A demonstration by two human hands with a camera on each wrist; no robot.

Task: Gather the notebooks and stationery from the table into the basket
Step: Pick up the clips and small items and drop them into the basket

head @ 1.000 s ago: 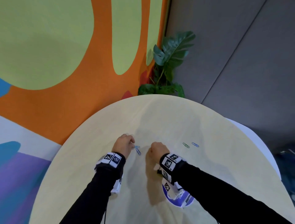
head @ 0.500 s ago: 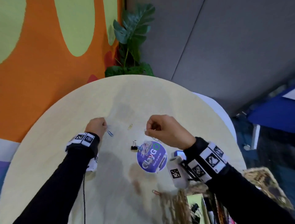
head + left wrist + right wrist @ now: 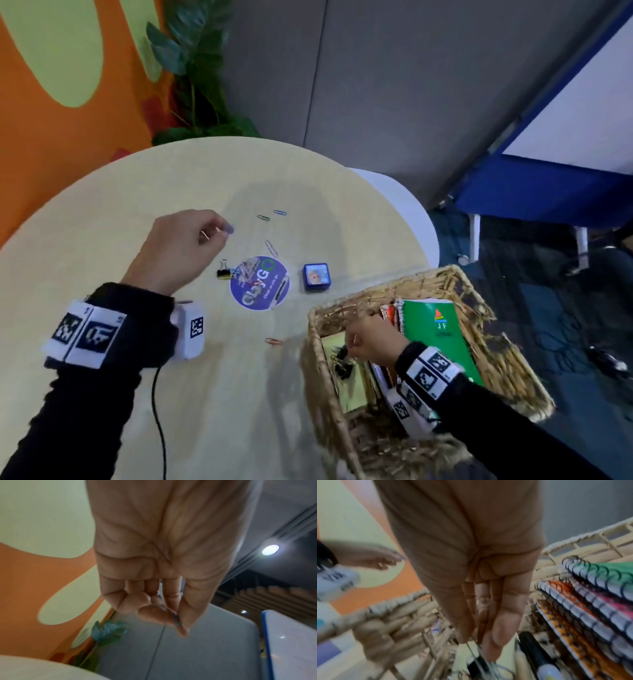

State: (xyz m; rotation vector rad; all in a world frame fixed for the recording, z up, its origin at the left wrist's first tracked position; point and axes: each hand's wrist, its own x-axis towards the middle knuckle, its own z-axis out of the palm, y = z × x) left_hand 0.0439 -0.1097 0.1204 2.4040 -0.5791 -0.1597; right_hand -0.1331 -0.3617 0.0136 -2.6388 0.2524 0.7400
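Note:
My left hand [image 3: 219, 233] hovers over the round table [image 3: 102, 219] and pinches a blue paper clip [image 3: 230, 229] between thumb and forefinger; the left wrist view shows the blue paper clip [image 3: 176, 619] at the tips of my left hand [image 3: 179, 624]. My right hand [image 3: 352, 341] reaches down inside the wicker basket [image 3: 317, 373], where a green notebook [image 3: 438, 329] lies. In the right wrist view my right hand [image 3: 476, 641] pinches a thin wire clip [image 3: 473, 650] over pens [image 3: 537, 657], beside spiral notebooks [image 3: 590, 601].
On the table lie a green clip [image 3: 263, 217], a blue clip [image 3: 280, 212], a pink clip [image 3: 270, 247], an orange clip [image 3: 274, 341], a black-and-yellow binder clip [image 3: 224, 272], a round purple sticker [image 3: 263, 287] and a small blue box [image 3: 316, 277]. A plant [image 3: 191, 68] stands behind.
My right hand has gone from above the table down into the basket at the right. My left hand has lifted off the table with the blue clip. The view has swung right.

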